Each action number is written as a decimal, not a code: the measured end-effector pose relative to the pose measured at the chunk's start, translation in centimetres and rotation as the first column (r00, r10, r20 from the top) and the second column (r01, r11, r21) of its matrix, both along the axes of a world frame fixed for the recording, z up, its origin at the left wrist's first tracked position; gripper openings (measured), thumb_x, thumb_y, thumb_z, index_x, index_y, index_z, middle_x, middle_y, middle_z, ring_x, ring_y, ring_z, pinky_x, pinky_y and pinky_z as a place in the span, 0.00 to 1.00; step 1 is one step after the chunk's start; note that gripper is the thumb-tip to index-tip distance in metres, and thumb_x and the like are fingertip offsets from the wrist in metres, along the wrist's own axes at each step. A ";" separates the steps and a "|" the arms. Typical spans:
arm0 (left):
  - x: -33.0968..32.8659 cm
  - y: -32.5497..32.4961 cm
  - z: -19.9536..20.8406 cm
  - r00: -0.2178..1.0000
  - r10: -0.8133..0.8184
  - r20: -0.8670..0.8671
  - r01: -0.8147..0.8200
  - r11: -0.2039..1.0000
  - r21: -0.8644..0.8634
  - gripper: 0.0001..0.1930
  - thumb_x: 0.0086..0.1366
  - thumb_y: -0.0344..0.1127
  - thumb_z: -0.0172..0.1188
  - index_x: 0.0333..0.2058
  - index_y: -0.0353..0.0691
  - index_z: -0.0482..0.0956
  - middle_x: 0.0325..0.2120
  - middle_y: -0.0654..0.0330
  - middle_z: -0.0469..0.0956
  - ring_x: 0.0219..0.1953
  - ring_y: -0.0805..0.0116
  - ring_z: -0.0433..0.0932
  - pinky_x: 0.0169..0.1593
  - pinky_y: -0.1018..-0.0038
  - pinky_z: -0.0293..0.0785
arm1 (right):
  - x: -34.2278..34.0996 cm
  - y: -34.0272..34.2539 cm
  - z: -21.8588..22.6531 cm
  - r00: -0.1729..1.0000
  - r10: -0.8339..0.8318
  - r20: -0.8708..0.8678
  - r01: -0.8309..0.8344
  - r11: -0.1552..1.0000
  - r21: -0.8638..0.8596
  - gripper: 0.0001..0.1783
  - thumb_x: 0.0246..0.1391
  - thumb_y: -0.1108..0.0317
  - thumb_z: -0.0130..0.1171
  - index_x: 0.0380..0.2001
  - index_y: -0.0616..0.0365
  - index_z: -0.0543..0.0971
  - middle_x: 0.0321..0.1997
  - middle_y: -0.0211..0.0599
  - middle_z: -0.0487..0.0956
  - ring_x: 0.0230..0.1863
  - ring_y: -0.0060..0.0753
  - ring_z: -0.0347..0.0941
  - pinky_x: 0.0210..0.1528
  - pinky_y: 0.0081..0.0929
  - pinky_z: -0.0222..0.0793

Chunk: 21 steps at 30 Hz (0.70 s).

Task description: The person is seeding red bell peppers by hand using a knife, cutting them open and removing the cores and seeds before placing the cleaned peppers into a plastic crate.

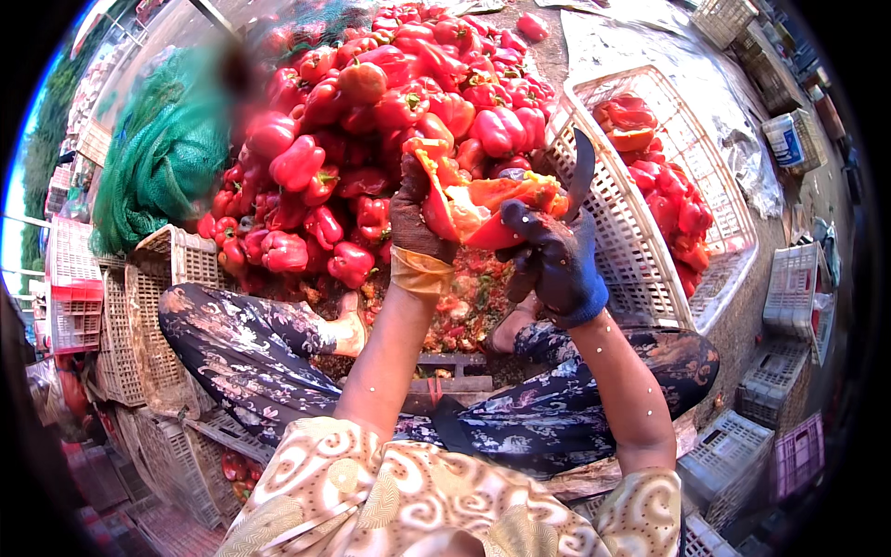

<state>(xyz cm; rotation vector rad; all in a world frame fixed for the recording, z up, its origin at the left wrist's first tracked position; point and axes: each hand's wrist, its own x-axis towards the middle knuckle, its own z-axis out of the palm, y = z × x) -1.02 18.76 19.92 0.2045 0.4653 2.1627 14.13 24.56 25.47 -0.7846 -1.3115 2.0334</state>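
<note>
Fingers (422, 209) grip pepper (464, 209), rt knife (582, 172).

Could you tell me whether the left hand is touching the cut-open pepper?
Touching: the head view shows the left hand gripping the cut-open pepper at its left edge.

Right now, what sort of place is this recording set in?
Most likely an outdoor produce sorting or trimming yard. A big heap of red bell peppers lies on the ground, white plastic crates stand around it, and the right hand holds a curved knife against a cut pepper.
</note>
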 end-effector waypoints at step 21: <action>-2.6 -3.0 -0.9 0.919 -0.339 -0.203 0.291 0.928 -0.232 0.23 0.67 0.48 0.55 0.53 0.39 0.71 0.46 0.56 0.76 0.47 0.62 0.76 0.52 0.62 0.73 | 1.5 1.9 -1.9 0.993 0.113 -0.026 -0.113 0.994 0.001 0.34 0.49 0.65 0.66 0.57 0.64 0.67 0.22 0.28 0.77 0.16 0.17 0.70 0.17 0.15 0.64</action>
